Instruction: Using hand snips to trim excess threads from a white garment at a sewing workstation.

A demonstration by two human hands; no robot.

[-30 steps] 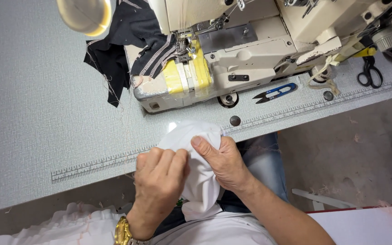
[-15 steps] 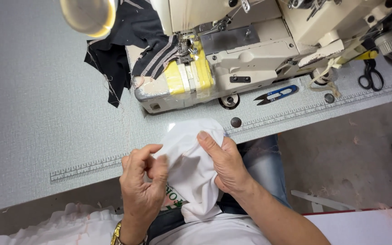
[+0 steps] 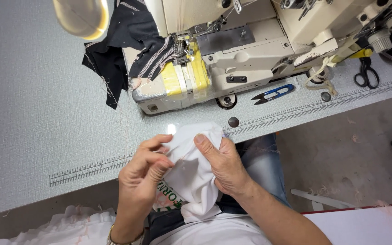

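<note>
A piece of white fabric hangs over the front edge of the grey sewing table and down onto my lap. My left hand pinches its left edge between thumb and fingers. My right hand grips its right side, thumb pressed on top. Behind them stands a cream sewing machine with yellow tape on its bed. Black fabric with a striped trim lies under its needle area.
Blue thread snips lie on the table right of the machine bed, black scissors farther right. A lamp head hangs at top left. A ruler strip runs along the table's front edge. White ruffled cloth sits at bottom left.
My left hand has turned from lying flat over the white fabric to pinching its edge with the fingertips. The fabric has spread wider between both hands.
</note>
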